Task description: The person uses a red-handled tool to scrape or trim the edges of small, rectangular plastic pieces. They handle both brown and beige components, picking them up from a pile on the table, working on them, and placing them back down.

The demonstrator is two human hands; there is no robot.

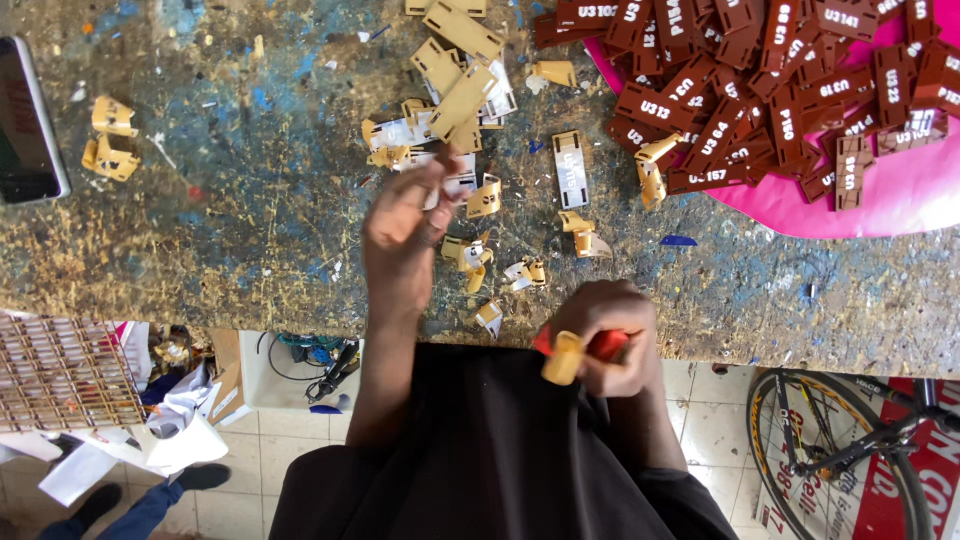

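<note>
A: Hands? Left hand [405, 225] is pinching a white label strip [458, 185], blurred, above the workbench [250, 200].
B: Right hand [605, 335] is clenching a red-handled tool [590, 348] at the bench edge.

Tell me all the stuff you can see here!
Tags: many, dark red with white marks, piled on the sheet, upper right.
Sheet: one, pink, under that pile.
Peeled scraps: many, tan and white, scattered mid-bench.
Phone: one, dark screen, left edge.
Workbench: one, paint-speckled.
Lattice panel: one, tan, lower left.
Bicycle wheel: one, black, lower right.
Left hand: pinching a small piece, blurred.
Right hand: closed around a red and tan piece.
</note>
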